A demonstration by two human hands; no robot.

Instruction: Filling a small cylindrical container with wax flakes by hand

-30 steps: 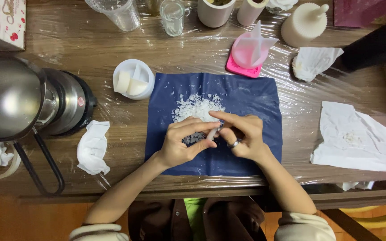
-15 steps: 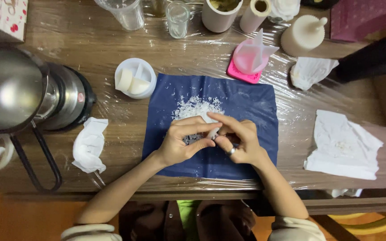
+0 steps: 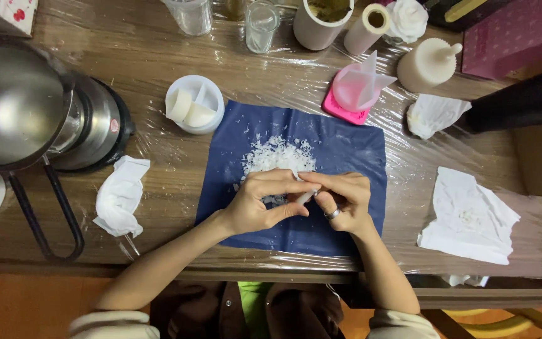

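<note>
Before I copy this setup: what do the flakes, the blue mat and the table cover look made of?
Flakes: white, waxy-looking shavings, probably candle wax. Blue mat: matte, thin, flat, likely paper or cloth. Table cover: clear plastic film, shiny and wrinkled.

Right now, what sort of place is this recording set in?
Most likely a home craft table set up for candle or wax work. A wooden table is wrapped in clear film, white shavings lie piled on a dark blue sheet, and a metal pot stands beside a pink mould.
</note>
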